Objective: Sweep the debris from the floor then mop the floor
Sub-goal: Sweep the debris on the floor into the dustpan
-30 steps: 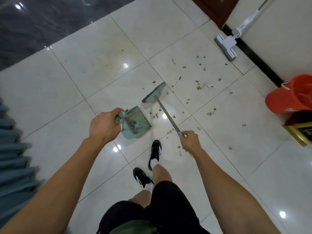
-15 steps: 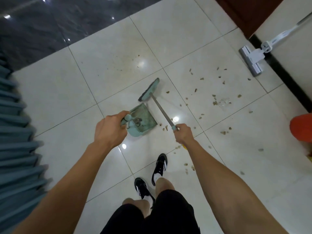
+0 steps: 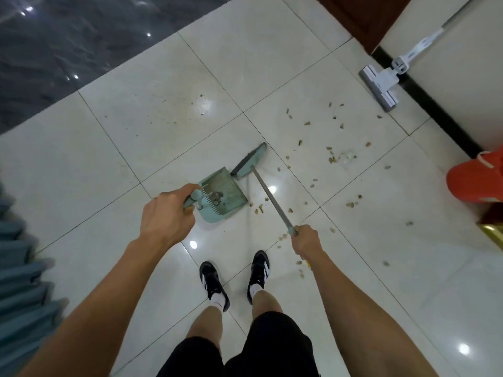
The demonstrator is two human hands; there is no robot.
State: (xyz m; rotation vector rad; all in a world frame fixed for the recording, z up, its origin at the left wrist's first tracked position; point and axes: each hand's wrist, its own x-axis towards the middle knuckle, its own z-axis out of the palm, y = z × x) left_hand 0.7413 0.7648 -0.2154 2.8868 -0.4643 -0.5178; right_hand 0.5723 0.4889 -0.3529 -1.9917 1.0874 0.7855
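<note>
My left hand point(image 3: 166, 213) grips the dustpan point(image 3: 224, 195) flat on the tiled floor point(image 3: 136, 118); my right hand point(image 3: 306, 240) holds the broom point(image 3: 249, 163) at its mouth, ready to push debris point(image 3: 330, 159) in.

dustpan point(image 3: 227, 195) just ahead of left fingers point(image 3: 187, 197) | broom point(image 3: 249, 164) head at its far edge, ahead-left of right fingers point(image 3: 299, 231) | debris point(image 3: 330, 159) right of broom | mop point(image 3: 379, 87) far right

Red bucket point(image 3: 475, 180) and mop point(image 3: 381, 83) handle cut off by the right edge
</note>
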